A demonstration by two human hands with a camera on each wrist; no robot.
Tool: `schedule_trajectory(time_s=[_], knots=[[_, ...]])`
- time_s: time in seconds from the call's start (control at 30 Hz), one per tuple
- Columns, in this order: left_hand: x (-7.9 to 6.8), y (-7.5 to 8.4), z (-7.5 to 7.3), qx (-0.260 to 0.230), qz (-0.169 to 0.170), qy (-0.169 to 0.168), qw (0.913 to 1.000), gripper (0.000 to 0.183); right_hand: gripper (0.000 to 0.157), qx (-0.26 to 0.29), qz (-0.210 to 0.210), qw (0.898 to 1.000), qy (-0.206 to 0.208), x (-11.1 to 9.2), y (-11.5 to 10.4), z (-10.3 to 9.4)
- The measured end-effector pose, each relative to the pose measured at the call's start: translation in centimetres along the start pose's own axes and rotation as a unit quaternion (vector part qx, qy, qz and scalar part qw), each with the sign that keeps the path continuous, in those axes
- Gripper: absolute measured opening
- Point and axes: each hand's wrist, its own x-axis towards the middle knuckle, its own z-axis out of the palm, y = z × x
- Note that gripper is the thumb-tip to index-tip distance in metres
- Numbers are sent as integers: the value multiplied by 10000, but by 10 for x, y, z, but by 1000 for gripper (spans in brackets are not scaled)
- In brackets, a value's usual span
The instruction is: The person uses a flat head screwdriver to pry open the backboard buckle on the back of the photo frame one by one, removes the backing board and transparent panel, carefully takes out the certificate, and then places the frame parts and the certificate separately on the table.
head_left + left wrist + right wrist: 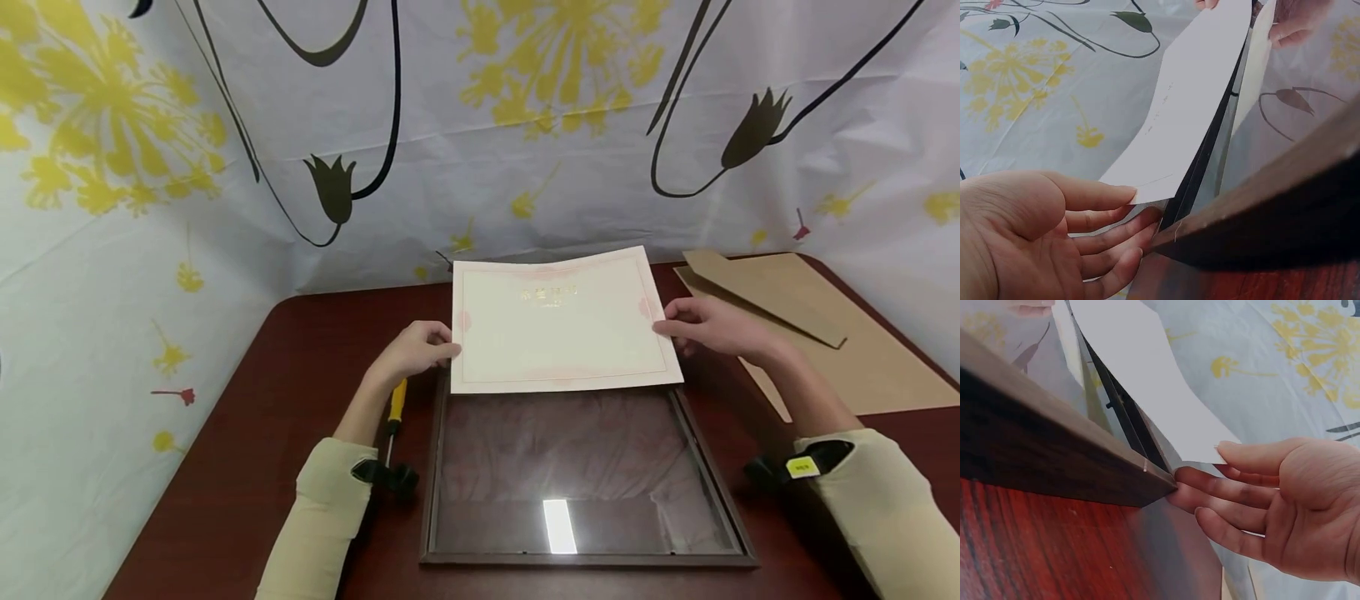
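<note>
A cream certificate [562, 333] with a pale pink border and small gold lettering is held by its two short sides above a dark brown picture frame [588, 562]. My left hand [417, 350] pinches its left edge between thumb and fingers. At the right edge my right hand [708, 327] pinches it the same way. The frame lies flat, its glassy inside reflecting a bright light, and the sheet covers its far part. In the left wrist view the sheet [1194, 81] bends slightly, with the other fingers near the frame's side. The right wrist view shows the right fingertips [1229, 453] on the sheet's corner.
A screwdriver with a yellow handle [397, 400] lies left of the frame, beside the left wrist. To the right, a brown paper envelope [862, 333] with its flap raised lies on the dark red table [247, 433]. A patterned cloth [487, 167] hangs behind.
</note>
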Motion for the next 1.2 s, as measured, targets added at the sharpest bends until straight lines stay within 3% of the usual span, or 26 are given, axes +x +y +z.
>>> schedule_trajectory(time_s=[0.2, 0.33, 0.5, 0.67, 0.87, 1.03, 1.2], knots=[[1, 0, 3, -344, 137, 1, 9993, 18, 22, 32, 57, 9999, 82, -1, -1, -1], [2, 3, 6, -712, 411, 384, 9959, 19, 27, -22, 17, 9985, 538, -5, -4, -4], [3, 10, 11, -840, 845, 901, 9888, 24, 29, 238, -164, 9930, 1144, -7, -4, -8], [8, 14, 19, -855, 1048, 1117, 9845, 28, 23, 413, -454, 9869, 1492, -6, 1, -11], [10, 15, 27, -709, 917, 941, 9888, 30, 24, 389, -418, 9862, 1553, -6, 4, -12], [9, 15, 26, -605, 501, 450, 9959, 38, 26, 474, -290, 9879, 1446, -5, 11, -11], [9, 14, 24, -533, 368, 30, 9979, 44, 26, 494, -185, 9900, 1307, -3, 17, -6]])
